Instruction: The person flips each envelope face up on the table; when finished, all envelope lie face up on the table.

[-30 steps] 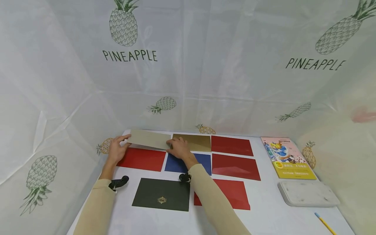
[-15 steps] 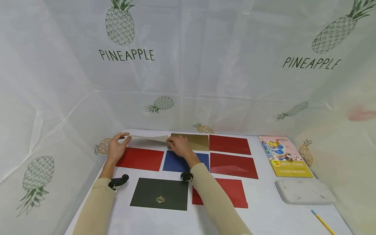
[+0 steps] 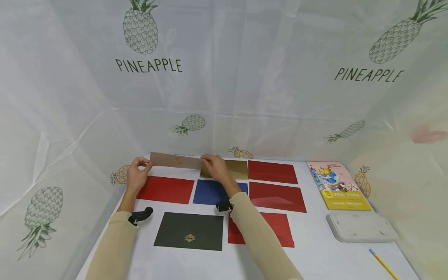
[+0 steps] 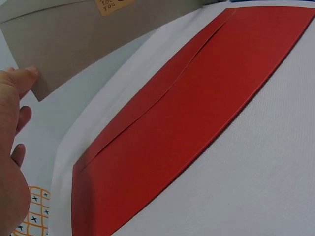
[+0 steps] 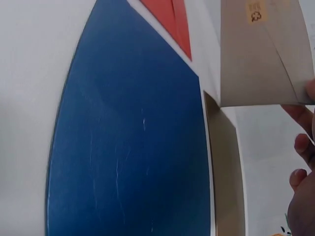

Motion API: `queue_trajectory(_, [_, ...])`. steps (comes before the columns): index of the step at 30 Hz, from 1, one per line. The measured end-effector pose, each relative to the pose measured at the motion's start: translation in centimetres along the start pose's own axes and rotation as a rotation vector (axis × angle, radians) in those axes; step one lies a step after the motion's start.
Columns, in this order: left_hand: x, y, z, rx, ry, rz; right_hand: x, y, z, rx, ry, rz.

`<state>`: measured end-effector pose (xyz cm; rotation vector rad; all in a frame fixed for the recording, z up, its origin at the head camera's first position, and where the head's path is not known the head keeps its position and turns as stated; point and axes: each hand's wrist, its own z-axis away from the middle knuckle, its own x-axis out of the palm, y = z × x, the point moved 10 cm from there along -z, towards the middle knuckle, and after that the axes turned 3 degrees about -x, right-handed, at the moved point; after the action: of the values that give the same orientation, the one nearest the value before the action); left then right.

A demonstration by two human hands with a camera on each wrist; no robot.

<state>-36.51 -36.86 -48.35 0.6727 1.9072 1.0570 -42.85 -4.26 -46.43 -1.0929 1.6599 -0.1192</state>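
A grey-brown envelope (image 3: 162,160) is raised at the back left, its flap side with a small tan sticker (image 4: 114,5) turned toward me. My left hand (image 3: 137,178) pinches its left end between thumb and fingers. At the other end my right hand (image 3: 217,171) pinches the right corner, as the right wrist view also shows. Just below it a red envelope (image 3: 167,189) lies flap up on the table. Under my right forearm is a blue envelope (image 3: 206,192), partly covered. A gold envelope (image 3: 238,169) lies behind my right hand, overlapped by the raised one.
Red envelopes (image 3: 273,172) lie to the right in the rows, one partly under my right sleeve. A dark green envelope (image 3: 175,229) with a gold emblem is nearer. Right side: a picture book (image 3: 346,198), a pale case (image 3: 362,227) and a yellow pencil (image 3: 383,263). A pineapple-print curtain (image 3: 245,89) hangs behind.
The grey-brown envelope has turned between both hands: its plain pale face showed first, then nearly its edge, now the darker sticker side. The right hand has risen slightly.
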Motion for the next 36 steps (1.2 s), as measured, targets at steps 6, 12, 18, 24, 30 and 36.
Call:
queue_trajectory(6, [0.2, 0.7, 0.0, 0.075, 0.025, -0.015, -0.6, 0.3, 0.0, 0.06, 0.079, 0.016])
queue_trajectory(12, [0.3, 0.6, 0.1, 0.077, 0.04, -0.043, -0.4, 0.8, 0.5, 0.132, 0.11, 0.051])
queue_trajectory(18, [0.0, 0.1, 0.1, 0.049, 0.082, -0.052, -0.1, 0.5, 0.9, 0.135, 0.129, 0.066])
queue_trajectory(24, [0.0, 0.1, 0.5, 0.059, 0.119, -0.108, 1.6, 0.5, 1.3, 0.122, 0.04, 0.007])
queue_trajectory(30, [1.1, -0.6, 0.9, 0.017, 0.079, -0.288, 3.9, 0.6, 1.5, 0.122, -0.087, 0.113])
queue_trajectory(36, [2.5, -1.2, 1.1, -0.022, 0.008, -0.46, 5.4, 0.6, 1.6, 0.117, -0.158, 0.308])
